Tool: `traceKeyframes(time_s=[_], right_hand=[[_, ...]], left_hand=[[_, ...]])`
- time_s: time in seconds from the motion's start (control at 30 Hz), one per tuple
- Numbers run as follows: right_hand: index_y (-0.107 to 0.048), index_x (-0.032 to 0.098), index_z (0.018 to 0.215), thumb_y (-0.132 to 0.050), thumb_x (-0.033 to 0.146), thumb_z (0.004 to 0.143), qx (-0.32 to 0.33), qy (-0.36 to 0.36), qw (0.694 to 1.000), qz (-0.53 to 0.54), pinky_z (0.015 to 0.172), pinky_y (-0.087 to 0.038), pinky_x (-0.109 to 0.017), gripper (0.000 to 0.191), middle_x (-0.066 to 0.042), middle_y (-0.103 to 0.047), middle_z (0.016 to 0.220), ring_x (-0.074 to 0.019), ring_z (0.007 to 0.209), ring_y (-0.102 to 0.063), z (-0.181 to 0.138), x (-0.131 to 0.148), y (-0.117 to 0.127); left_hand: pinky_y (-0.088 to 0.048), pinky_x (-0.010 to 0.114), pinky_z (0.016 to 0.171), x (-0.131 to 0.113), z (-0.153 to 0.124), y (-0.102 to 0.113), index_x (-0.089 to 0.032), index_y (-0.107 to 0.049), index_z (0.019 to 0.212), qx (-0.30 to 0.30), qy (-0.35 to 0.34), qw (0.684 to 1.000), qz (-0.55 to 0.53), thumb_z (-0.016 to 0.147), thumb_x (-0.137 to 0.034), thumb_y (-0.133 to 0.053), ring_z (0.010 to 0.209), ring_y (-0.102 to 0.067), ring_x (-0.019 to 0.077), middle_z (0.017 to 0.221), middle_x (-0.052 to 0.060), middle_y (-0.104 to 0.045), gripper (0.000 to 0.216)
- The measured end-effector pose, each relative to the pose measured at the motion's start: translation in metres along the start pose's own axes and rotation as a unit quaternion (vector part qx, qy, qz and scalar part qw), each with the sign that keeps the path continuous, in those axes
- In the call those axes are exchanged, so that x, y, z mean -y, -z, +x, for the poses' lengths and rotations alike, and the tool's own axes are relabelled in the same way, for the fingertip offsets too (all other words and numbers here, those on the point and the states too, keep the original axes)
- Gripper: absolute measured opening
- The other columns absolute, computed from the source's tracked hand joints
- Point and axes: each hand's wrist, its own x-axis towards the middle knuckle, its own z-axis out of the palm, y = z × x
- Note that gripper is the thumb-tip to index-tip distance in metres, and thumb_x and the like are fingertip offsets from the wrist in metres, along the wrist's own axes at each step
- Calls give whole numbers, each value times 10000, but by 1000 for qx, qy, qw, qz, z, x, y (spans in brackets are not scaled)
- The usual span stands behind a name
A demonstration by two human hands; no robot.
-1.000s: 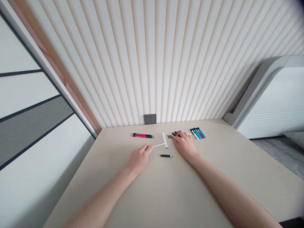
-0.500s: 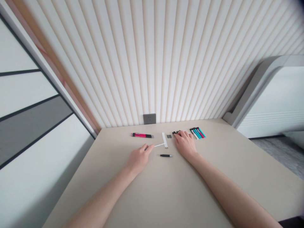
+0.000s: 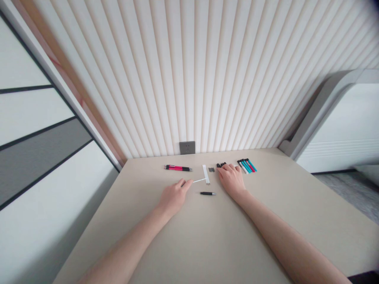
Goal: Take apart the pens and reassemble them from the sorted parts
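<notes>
My left hand [image 3: 174, 196] is closed on a thin white pen refill [image 3: 199, 180], pinched near one end. Its free end points right, over a row of white refills [image 3: 205, 174] lying side by side. My right hand [image 3: 231, 177] rests at several black pen parts [image 3: 221, 165], its fingers curled down and closed; whatever sits under the fingertips is hidden. Small grey springs [image 3: 211, 169] lie just left of that hand. Between my hands, nearer me, is a black pen front section [image 3: 208, 193] with a silver tip.
Red-and-black pens [image 3: 178, 168] lie at the back left of the table [image 3: 189, 236]. Several teal, white and red pen barrels [image 3: 246, 166] with black ends lie right of my right hand. A dark socket [image 3: 187, 147] is on the ribbed wall behind.
The fingers of my right hand have drawn back slightly, so more of the black parts shows. My left hand still holds the refill in nearly the same place.
</notes>
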Motion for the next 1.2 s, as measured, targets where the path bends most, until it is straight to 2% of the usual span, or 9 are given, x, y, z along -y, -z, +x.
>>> traceKeyframes(time_s=[0.27, 0.6, 0.7, 0.8, 0.93, 1.2], right_hand=[[-702, 239, 1024, -423, 203, 969, 12, -18, 1000, -15, 795, -227, -357, 287, -80, -654, 993, -213, 948, -515, 2, 0, -1], [-705, 235, 1024, -455, 207, 954, -8, -25, 1000, 0, 786, -244, -351, 261, -71, -648, 974, -205, 928, -525, 3, 0, 0], [-699, 225, 1037, -447, 206, 959, -42, 7, 998, 35, 793, -266, -340, 264, -73, -647, 975, -198, 925, -533, 2, 4, 6], [-677, 216, 1096, -428, 232, 976, -76, 73, 989, 100, 822, -293, -325, 277, -79, -644, 1009, -186, 942, -538, -4, 13, 16], [-667, 211, 1088, -446, 272, 975, -77, 148, 975, 148, 837, -315, -327, 255, -83, -651, 1023, -187, 947, -536, -14, 26, 25], [-666, 206, 892, -468, 257, 979, -75, 146, 974, 159, 821, -310, -312, 223, -38, -689, 925, -164, 886, -554, -11, 17, 19]], left_hand=[[-467, 275, 646, 0, 0, -2, -297, -503, 1284, -4, 3, 1000, -5, 911, -91, -354, 797, -643, 195, 1022, 39, -624, 451], [-450, 267, 616, 1, 1, -1, -288, -502, 1270, -3, -4, 1000, 6, 921, -101, -342, 775, -645, 194, 995, 33, -626, 427], [-450, 262, 622, 0, 1, 0, -290, -502, 1274, 0, 0, 1000, 4, 924, -108, -343, 789, -648, 192, 1015, 37, -628, 426], [-451, 263, 616, 0, 1, 1, -293, -503, 1273, -2, 0, 1000, 5, 932, -121, -346, 789, -652, 192, 1020, 38, -632, 413], [-461, 277, 615, 1, 0, -1, -295, -499, 1277, -11, -5, 1000, 10, 939, -127, -353, 778, -656, 197, 1021, 36, -637, 405], [-479, 296, 620, 3, 1, -8, -279, -488, 1304, -40, 10, 999, 14, 974, -181, -324, 806, -661, 214, 1059, 53, -646, 381]])
